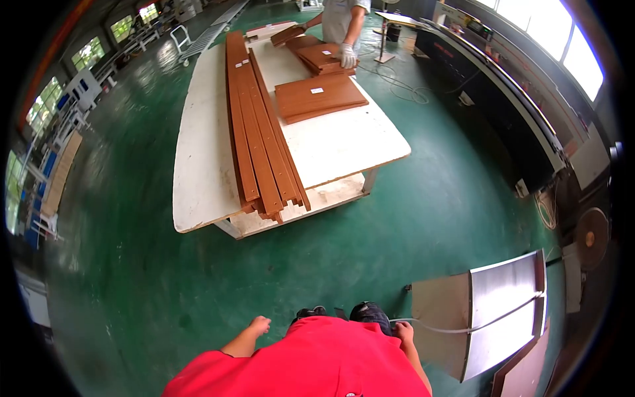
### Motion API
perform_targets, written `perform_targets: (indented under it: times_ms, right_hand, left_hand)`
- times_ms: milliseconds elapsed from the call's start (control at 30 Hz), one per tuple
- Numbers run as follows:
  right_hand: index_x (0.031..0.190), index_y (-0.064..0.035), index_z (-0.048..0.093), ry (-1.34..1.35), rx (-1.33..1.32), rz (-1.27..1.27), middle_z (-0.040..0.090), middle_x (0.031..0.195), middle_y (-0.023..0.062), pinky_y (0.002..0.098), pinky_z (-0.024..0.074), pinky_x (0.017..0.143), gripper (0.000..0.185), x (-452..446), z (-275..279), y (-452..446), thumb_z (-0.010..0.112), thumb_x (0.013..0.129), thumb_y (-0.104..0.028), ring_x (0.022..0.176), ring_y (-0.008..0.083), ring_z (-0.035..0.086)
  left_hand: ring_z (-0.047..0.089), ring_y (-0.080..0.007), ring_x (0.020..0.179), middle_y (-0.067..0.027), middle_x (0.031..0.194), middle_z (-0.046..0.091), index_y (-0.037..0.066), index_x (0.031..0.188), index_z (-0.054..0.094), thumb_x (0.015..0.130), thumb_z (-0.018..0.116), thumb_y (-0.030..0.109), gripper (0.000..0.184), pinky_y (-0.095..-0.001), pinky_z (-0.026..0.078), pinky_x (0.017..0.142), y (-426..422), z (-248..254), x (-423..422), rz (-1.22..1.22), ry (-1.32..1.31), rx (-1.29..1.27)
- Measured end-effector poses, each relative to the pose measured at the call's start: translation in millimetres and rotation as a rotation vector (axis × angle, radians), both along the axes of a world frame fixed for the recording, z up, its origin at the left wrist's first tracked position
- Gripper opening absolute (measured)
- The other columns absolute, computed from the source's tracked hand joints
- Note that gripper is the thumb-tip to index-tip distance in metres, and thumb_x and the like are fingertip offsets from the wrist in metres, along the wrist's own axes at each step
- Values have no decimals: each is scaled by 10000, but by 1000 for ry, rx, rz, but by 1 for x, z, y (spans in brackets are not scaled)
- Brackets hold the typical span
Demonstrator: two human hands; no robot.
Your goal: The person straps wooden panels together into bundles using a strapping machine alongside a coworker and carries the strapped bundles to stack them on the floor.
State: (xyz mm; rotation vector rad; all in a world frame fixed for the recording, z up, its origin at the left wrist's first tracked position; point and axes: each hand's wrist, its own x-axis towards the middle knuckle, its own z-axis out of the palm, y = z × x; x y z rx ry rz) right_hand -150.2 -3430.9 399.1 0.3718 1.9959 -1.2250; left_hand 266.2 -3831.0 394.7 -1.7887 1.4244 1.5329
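My left hand [260,325] hangs beside my body over the green floor, fingers curled and nothing visible in them. On the other side, my right hand [403,330] is closed at the end of a thin grey strip [450,329]. The strip curves away to the right across a metal-topped stand [506,311]; whether it is a hose or a band I cannot tell. Ahead stands a white worktable [350,149]. Long brown boards [261,152] lie lengthwise on it, and a flat brown panel [321,96] with a white label rests to their right.
At the table's far end a person in a light shirt [340,20] has gloved hands on brown panels [324,56]. A long dark machine [489,86] runs along the right. A trolley [188,46] and roller conveyor [215,30] stand at the back left. Cables [413,92] lie on the floor.
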Motion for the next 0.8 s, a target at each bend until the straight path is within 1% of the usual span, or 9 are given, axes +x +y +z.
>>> perform_targets:
  times_ms: [133,200,367,467,500,600,633,733,800]
  right_hand:
    - [953,-7,679,172,57,266,668,763,71,281,509,597,202,-40,-32,-35,650,805,-142,658,146,617]
    - [930,-16,703,169,105,325,681,768,66,278,508,625,207,-55,-1,-62,662,790,-162,668,133,616]
    - [919,-23,710,149,108,433,699,822,62,277,510,688,217,-152,-22,-82,668,788,-191,728,137,632]
    - [932,-12,704,108,89,447,702,864,81,280,514,705,231,-205,24,-105,659,798,-195,740,142,636]
    - [1024,17,625,28,4,366,647,770,107,326,506,525,247,-221,36,-116,612,835,-139,644,207,625]
    - [1033,20,594,-79,-52,256,623,757,111,321,487,472,231,-273,36,-126,590,850,-120,598,208,608]
    - [1018,17,581,-84,-22,238,618,765,121,320,475,459,213,-285,43,-130,574,858,-123,558,199,588]
    - [1018,4,568,-119,-25,165,613,751,127,322,471,451,201,-308,35,-128,557,869,-130,531,196,576]
    - [1040,-12,557,-129,16,247,609,728,116,340,476,449,208,-311,45,-132,536,873,-135,513,200,570]
  left_hand:
    - [621,-198,660,-87,872,667,62,1032,609,875,578,329,312,-348,488,545,17,-11,-18,20,20,14]
    - [621,-193,662,-83,877,667,59,1026,611,878,577,329,310,-338,487,546,26,-25,-37,90,74,29]
    - [622,-182,676,-75,881,664,50,1025,614,883,581,314,301,-322,491,563,13,13,-129,215,142,-42]
    - [626,-179,708,-72,875,661,44,1004,626,884,585,298,284,-319,500,592,5,38,-185,248,197,-99]
    - [628,-179,721,-71,873,660,42,997,630,885,586,293,279,-319,504,603,2,45,-206,255,216,-121]
    - [634,-171,767,-75,886,665,36,992,640,884,592,292,282,-315,510,639,-8,58,-254,291,279,-172]
    - [640,-182,819,-92,916,674,41,1026,642,883,596,300,300,-326,515,692,-9,64,-267,302,299,-181]
    - [640,-198,860,-105,949,682,49,1043,643,887,593,306,304,-332,509,755,-21,72,-291,93,298,-287]
    - [639,-210,888,-109,980,682,55,1054,638,891,592,317,312,-339,502,789,-34,101,-311,64,315,-348]
